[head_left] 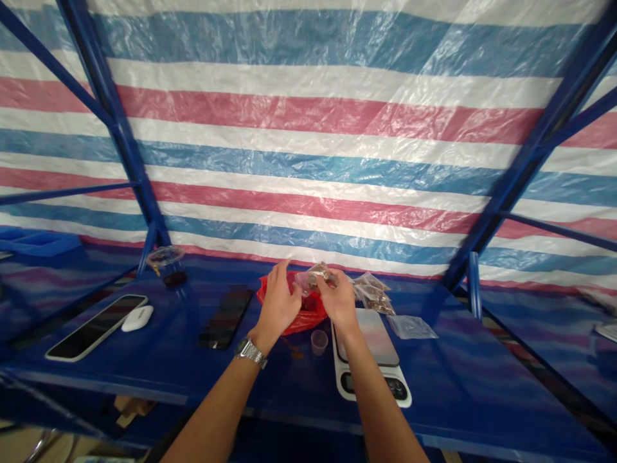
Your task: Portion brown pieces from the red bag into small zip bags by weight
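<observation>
My right hand (339,297) pinches a small clear plastic bag (317,272) with brownish bits inside. My left hand (280,301), a metal watch on its wrist, is closed at the left edge of the same bag, its fingertips partly hidden. Beneath both hands lies an opened red plastic bag (307,321) whose dark contents are mostly covered. A small clear cup (319,343) stands just in front of it. Under my right forearm sits a white digital scale (377,341) with a metal plate. Filled clear bags (373,294) lie behind the scale.
A flat clear bag (412,326) lies right of the scale. To the left are a black phone (229,318), a white earbud case (137,318), a white-edged phone (96,328) and a plastic cup (172,276) with dark liquid. Blue posts (130,148) flank the blue tabletop (463,386).
</observation>
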`<state>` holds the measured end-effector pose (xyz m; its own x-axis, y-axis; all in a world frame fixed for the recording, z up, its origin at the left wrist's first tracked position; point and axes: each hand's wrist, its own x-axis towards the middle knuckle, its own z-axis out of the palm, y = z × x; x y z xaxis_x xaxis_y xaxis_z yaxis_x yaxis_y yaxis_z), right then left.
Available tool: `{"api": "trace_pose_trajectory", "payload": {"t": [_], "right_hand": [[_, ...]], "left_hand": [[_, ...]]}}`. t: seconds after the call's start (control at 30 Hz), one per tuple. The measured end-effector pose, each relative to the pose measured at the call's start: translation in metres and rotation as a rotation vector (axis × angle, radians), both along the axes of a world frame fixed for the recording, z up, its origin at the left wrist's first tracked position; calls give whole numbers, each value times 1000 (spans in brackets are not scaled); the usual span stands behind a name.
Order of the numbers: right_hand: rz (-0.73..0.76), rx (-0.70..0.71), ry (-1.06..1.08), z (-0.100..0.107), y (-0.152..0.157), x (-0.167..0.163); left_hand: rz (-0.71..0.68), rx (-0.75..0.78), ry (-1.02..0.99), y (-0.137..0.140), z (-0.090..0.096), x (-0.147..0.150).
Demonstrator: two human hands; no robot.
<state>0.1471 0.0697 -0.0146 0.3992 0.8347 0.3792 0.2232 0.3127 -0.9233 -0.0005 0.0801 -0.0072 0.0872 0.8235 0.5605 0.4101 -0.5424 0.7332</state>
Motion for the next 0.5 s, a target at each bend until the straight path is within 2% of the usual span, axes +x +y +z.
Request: {"api": "trace_pose_trajectory", "payload": {"t": [0.1, 0.17, 0.33, 0.5], "right_hand": [[-6, -31, -109, 4, -5, -3], [35, -41, -167, 9, -11, -7], [114, -47, -256, 18, -19, -9], [67, -43, -384, 20, -17, -1]], "left_hand": [[-36, -10, 223, -6, -7, 2], [-12, -45, 332, -8, -10, 5], [34, -100, 378, -6, -12, 8], [34, -106, 396, -5, -9, 6]]}}
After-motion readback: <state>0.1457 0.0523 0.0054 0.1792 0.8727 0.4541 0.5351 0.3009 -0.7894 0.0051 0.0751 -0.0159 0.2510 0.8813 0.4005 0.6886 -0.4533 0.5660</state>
